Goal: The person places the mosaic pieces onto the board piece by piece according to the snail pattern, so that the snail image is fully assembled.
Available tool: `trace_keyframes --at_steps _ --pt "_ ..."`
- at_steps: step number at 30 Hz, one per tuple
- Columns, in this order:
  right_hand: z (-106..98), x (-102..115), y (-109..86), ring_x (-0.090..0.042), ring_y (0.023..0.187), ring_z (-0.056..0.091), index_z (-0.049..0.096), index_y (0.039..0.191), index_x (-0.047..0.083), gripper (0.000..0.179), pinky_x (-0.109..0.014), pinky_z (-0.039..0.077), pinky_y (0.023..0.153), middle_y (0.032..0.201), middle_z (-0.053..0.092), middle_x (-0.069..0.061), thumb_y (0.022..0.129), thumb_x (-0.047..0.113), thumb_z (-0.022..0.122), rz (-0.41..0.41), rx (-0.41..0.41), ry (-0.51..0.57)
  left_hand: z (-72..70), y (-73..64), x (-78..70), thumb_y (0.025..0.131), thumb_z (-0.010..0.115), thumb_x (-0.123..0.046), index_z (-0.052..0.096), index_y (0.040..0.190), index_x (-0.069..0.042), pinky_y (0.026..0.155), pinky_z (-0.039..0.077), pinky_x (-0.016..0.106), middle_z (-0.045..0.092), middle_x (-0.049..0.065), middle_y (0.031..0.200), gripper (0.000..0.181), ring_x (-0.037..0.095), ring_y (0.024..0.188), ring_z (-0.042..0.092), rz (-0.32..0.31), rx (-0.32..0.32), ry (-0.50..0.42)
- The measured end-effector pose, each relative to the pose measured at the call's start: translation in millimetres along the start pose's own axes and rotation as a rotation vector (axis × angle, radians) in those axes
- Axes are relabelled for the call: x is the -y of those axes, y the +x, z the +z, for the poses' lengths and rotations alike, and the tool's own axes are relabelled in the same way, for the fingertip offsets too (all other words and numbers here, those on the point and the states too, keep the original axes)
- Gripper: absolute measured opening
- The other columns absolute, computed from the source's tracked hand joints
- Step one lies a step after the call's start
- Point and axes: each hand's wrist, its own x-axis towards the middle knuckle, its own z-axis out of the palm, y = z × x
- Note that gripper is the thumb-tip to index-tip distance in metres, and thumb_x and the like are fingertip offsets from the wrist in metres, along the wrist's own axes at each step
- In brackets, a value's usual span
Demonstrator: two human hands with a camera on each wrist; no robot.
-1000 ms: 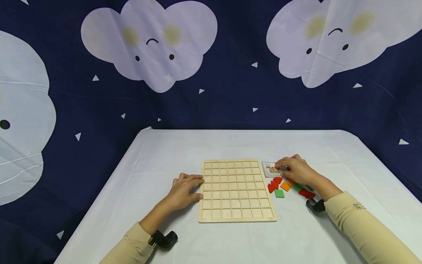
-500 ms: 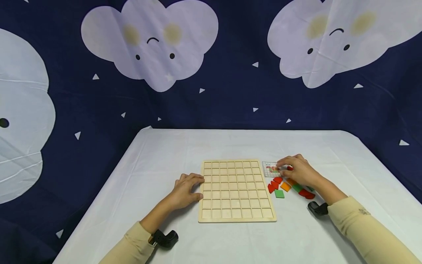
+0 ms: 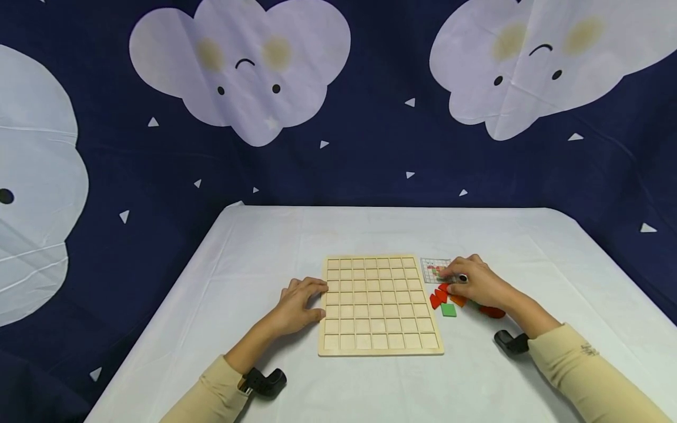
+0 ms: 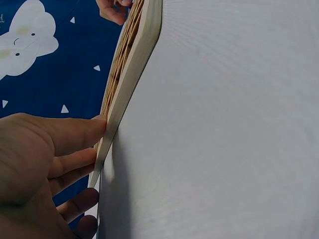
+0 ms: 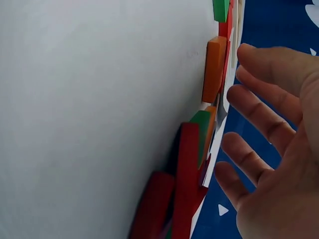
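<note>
A square wooden grid board lies on the table, its cells bare. My left hand rests its thumb and fingertips against the board's left edge; the left wrist view has the thumb touching that rim. My right hand hovers over the loose pieces, fingers slightly bent and apart, with nothing between them in the right wrist view. Below it are red pieces, a green square tile and an orange tile. A dark round spot with a pale rim shows between thumb and forefinger.
A small printed pattern card lies right of the board, partly covered by my right hand. More red pieces lie under the right wrist. White cloth covers the table, and a dark blue cloud-patterned curtain hangs behind.
My right hand has shifted slightly nearer from the card's edge, now covering more of the orange and green pieces. The left hand and the board stay where they were.
</note>
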Motion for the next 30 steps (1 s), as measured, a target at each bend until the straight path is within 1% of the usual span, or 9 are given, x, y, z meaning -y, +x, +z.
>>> trace_keyframes --at_steps 6,11,17,21,25,30 --pt "1.6 1.9 -2.9 -0.017 0.095 0.038 0.070 0.108 0.021 0.030 -0.033 0.031 0.078 0.112 0.062 0.001 0.079 0.012 0.069 -0.010 0.022 -0.011 0.7 0.4 0.9 0.080 0.072 -0.017 0.058 0.126 -0.009 0.085 0.026 0.038 0.052 0.002 0.135 0.049 0.022 0.113 0.041 0.004 -0.009 0.008" --pt "1.3 1.3 -6.0 -0.017 0.094 0.038 0.070 0.107 0.021 0.031 -0.033 0.030 0.077 0.110 0.061 0.001 0.078 0.011 0.069 -0.020 0.010 -0.031 0.8 0.4 0.8 0.080 0.072 -0.017 0.058 0.126 -0.009 0.085 0.027 0.038 0.052 0.002 0.135 0.049 0.021 0.113 0.041 0.003 -0.012 0.015" --pt "0.8 -0.3 -12.0 -0.018 0.093 0.039 0.072 0.105 0.020 0.028 -0.036 0.028 0.079 0.105 0.061 0.002 0.077 0.016 0.072 -0.032 -0.018 -0.066 1.1 0.5 1.0 0.080 0.072 -0.017 0.058 0.127 -0.009 0.085 0.026 0.037 0.052 0.002 0.135 0.049 0.022 0.114 0.041 0.001 -0.011 0.021" --pt "0.7 2.6 -18.2 -0.021 0.094 0.040 0.073 0.101 0.018 0.026 -0.037 0.027 0.078 0.102 0.061 -0.001 0.076 0.021 0.075 -0.014 -0.036 -0.101 0.5 0.5 0.3 0.080 0.072 -0.017 0.059 0.126 -0.009 0.084 0.026 0.037 0.052 0.002 0.135 0.049 0.022 0.114 0.041 0.002 -0.012 0.014" --pt "1.5 7.4 -26.4 -0.027 0.097 0.042 0.074 0.099 0.015 0.028 -0.037 0.027 0.077 0.102 0.061 -0.006 0.074 0.025 0.077 0.026 -0.054 -0.153 0.4 0.7 0.6 0.080 0.072 -0.017 0.059 0.126 -0.009 0.085 0.026 0.038 0.052 0.002 0.135 0.049 0.022 0.114 0.041 0.007 -0.011 0.006" --pt "2.0 10.2 -35.2 -0.028 0.099 0.042 0.073 0.099 0.014 0.029 -0.038 0.028 0.078 0.099 0.060 -0.004 0.074 0.028 0.076 0.058 -0.067 -0.164 -0.1 0.1 1.2 0.080 0.072 -0.016 0.059 0.126 -0.008 0.085 0.025 0.038 0.052 0.002 0.135 0.048 0.023 0.114 0.040 0.007 -0.009 -0.007"
